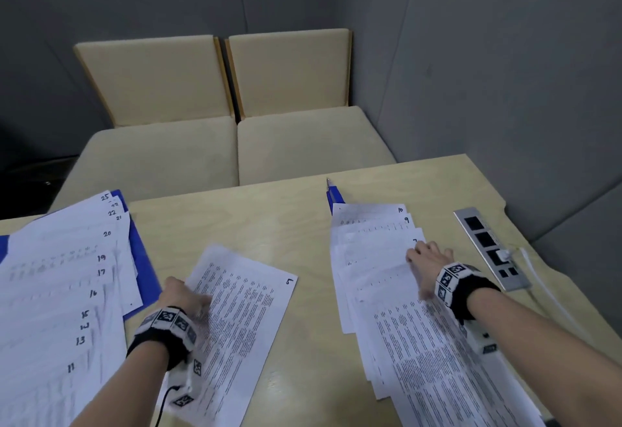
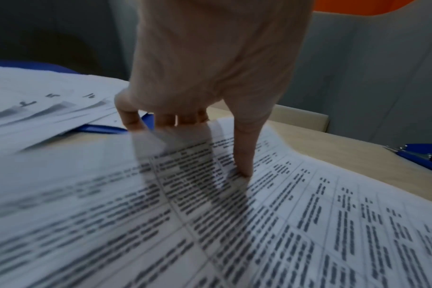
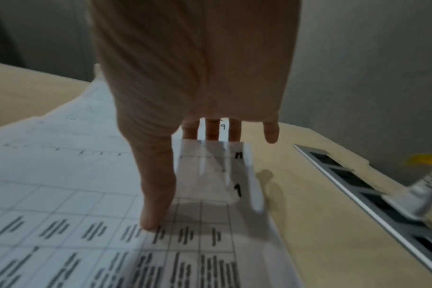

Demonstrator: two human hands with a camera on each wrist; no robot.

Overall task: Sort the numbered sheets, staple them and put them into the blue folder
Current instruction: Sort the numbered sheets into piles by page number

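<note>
A loose printed sheet point(image 1: 242, 319) marked with a handwritten number lies tilted at the table's middle. My left hand point(image 1: 193, 297) pinches its near-left edge, thumb point(image 2: 244, 165) on top and fingers curled under the edge. To the left, numbered sheets 11 to 25 point(image 1: 60, 292) lie fanned over the blue folder point(image 1: 144, 271). On the right a second fan of sheets point(image 1: 373, 258) shows 10, 9 and 7. My right hand point(image 1: 422, 255) rests on this fan, thumb point(image 3: 150, 220) pressing down and straight fingers at some raised, blurred corners point(image 3: 217, 165). A blue stapler point(image 1: 333, 192) lies behind that fan.
A metal socket panel point(image 1: 489, 248) with a white plug point(image 1: 504, 254) and cable is set in the table's right side. Two beige chairs point(image 1: 235, 123) stand behind the table's far edge. Grey walls enclose the right and back.
</note>
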